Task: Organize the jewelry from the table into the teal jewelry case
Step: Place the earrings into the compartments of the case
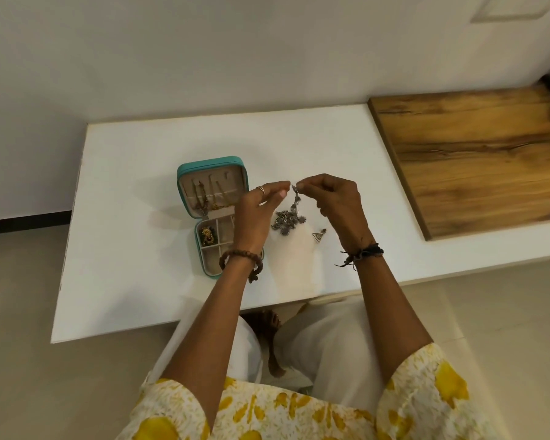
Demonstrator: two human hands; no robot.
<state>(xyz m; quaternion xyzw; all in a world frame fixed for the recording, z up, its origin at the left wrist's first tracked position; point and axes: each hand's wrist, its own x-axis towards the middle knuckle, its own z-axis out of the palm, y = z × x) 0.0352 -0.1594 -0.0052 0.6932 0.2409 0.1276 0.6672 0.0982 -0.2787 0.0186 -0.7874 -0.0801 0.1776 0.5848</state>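
Note:
The teal jewelry case [189, 214] lies open on the white table [134, 185], with gold chains hanging in its lid and a gold piece in one tray compartment. A silver necklace [288, 219] hangs above the table just right of the case. My right hand [337, 204] pinches its upper end. My left hand [261, 208] is raised beside it, fingertips at the same end, and covers part of the case tray. A small silver triangular earring [318, 235] lies on the table below the necklace.
A wooden board [477, 160] lies on the right part of the table. A white wall runs behind the table. My legs and a bare foot [269, 328] show under the table's near edge.

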